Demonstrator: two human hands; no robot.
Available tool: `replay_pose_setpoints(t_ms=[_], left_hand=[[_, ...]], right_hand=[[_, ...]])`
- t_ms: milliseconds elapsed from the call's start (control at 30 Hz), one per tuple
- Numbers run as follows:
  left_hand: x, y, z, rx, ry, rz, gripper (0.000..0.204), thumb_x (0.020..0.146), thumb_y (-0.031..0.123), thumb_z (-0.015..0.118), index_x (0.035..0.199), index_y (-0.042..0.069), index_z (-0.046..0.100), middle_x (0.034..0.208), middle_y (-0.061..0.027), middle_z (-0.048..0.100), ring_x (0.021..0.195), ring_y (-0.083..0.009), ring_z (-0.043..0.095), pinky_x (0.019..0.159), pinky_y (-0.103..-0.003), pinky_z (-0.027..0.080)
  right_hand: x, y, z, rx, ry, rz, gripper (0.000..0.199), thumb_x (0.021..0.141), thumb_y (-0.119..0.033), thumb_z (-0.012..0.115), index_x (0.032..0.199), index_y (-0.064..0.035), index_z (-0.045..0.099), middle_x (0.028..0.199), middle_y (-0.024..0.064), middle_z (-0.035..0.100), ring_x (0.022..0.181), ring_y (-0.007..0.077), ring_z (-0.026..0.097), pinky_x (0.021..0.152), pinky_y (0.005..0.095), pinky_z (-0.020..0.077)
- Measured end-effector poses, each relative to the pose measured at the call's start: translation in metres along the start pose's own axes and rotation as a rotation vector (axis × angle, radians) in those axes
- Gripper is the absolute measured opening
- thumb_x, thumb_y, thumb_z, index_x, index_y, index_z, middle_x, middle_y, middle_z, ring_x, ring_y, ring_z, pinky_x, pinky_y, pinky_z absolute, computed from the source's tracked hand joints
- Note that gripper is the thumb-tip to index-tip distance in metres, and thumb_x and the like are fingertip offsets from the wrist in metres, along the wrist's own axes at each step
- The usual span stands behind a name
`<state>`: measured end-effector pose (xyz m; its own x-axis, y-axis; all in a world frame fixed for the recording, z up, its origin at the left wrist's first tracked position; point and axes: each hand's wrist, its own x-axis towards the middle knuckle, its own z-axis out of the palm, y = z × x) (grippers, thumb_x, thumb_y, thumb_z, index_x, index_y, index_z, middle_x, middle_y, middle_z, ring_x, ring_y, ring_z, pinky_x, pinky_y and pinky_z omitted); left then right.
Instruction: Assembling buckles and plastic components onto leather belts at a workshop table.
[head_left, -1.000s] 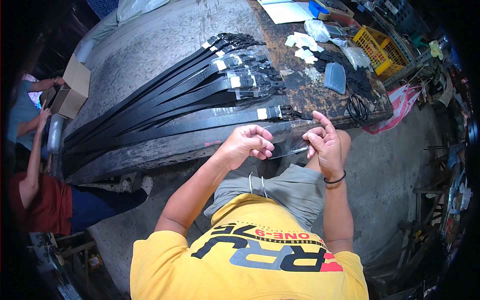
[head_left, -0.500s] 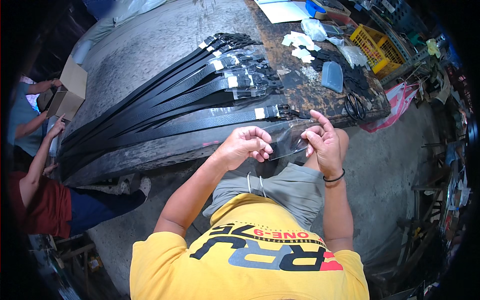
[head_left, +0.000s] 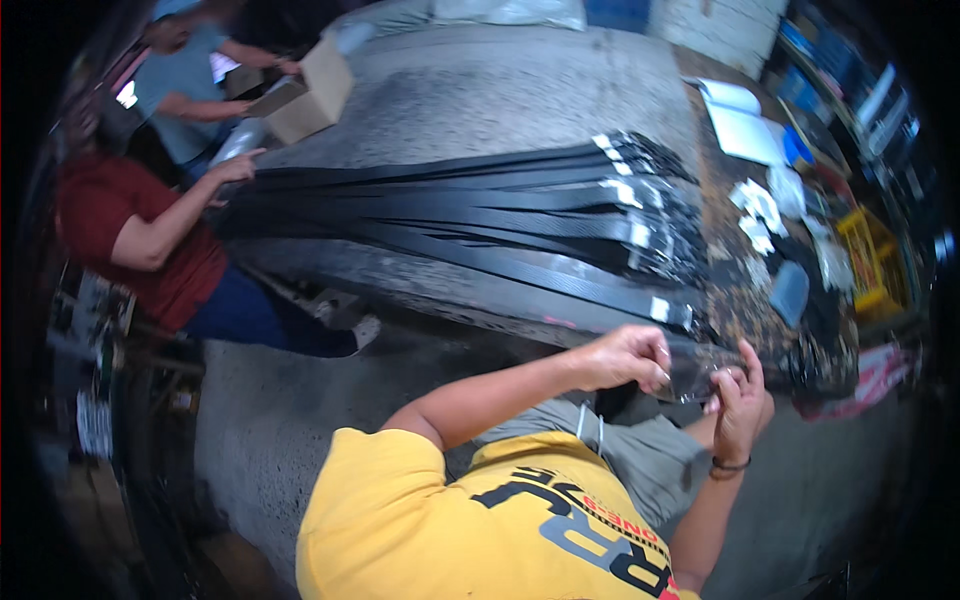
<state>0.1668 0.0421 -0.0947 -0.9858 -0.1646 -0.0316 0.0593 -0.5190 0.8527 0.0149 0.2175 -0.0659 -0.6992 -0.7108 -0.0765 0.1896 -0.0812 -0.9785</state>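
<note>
My left hand (head_left: 625,358) pinches one side of a small transparent plastic bag (head_left: 690,368). On its other side, the fingers of my right hand (head_left: 738,405) are closed on the film, with the index finger raised. The bag is stretched between both hands, just off the table's near edge. Just beyond it lies the buckle end of the nearest black belt (head_left: 560,285), which has a white band near the buckle. Behind that, many more black belts (head_left: 500,205) fan out, several with plastic over their buckle ends.
A person in a red shirt (head_left: 150,225) stands at the table's left end. Farther back, another person (head_left: 185,85) handles an open cardboard box (head_left: 310,95). White tags (head_left: 760,215), a bluish plastic container (head_left: 789,293) and a yellow crate (head_left: 868,260) are at right.
The view has swung left, so the people and the box show more fully. Both hands keep hold of the plastic bag; the belts lie as before.
</note>
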Motion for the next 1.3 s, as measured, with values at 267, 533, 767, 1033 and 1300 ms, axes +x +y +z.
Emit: replay_pose_setpoints(t_ms=[267,533,767,1033,1300], left_hand=[[-0.006,0.006,-0.004,0.029,0.002,-0.023,0.02,0.083,0.0,0.059,0.102,0.001,0.054,0.086,-0.0106,0.064,0.076,-0.0148,0.064,0.066,-0.026,0.052],[-0.001,0.005,0.004,0.007,0.074,-0.014,0.018,0.082,0.0,0.056,0.1,0.0,0.053,0.083,-0.009,0.063,0.073,-0.0127,0.06,0.064,-0.024,0.049],[0.001,0.001,0.006,0.047,0.053,0.017,0.012,0.083,0.002,0.057,0.095,0.001,0.053,0.082,-0.0066,0.061,0.073,-0.0118,0.059,0.063,-0.024,0.048],[0.009,-0.001,0.014,0.087,0.125,0.071,0.009,0.083,0.003,0.056,0.091,0.002,0.052,0.078,-0.0046,0.059,0.07,-0.0108,0.057,0.06,-0.023,0.047],[0.017,-0.002,0.014,0.113,0.162,0.111,0.01,0.088,0.008,0.057,0.094,0.001,0.054,0.079,-0.0044,0.059,0.07,-0.0104,0.057,0.06,-0.025,0.048]], right_hand=[[0.01,0.012,-0.003,0.018,-0.03,-0.045,0.049,0.089,-0.002,0.056,0.134,-0.0022,0.038,0.081,0.0036,0.059,0.049,0.0032,0.046,0.042,0.0155,0.0395],[0.017,0.018,-0.003,-0.012,0.001,-0.061,0.045,0.088,-0.003,0.056,0.131,-0.0009,0.042,0.082,0.003,0.059,0.05,0.0029,0.048,0.043,0.0147,0.0411],[0.027,0.024,-0.003,0.149,-0.079,0.037,0.043,0.088,-0.002,0.056,0.129,-0.0015,0.043,0.081,0.0027,0.058,0.05,0.0034,0.048,0.042,0.0161,0.0421],[0.039,0.035,0.002,0.14,-0.043,0.061,0.042,0.088,-0.002,0.055,0.129,-0.0021,0.043,0.083,0.0006,0.051,0.05,0.0035,0.046,0.042,0.0169,0.0417],[0.037,0.032,0.01,-0.43,0.191,-0.235,0.053,0.084,-0.001,0.059,0.134,-0.0075,0.042,0.109,0.005,0.048,0.07,0.0115,0.052,0.064,0.0252,0.0469]])
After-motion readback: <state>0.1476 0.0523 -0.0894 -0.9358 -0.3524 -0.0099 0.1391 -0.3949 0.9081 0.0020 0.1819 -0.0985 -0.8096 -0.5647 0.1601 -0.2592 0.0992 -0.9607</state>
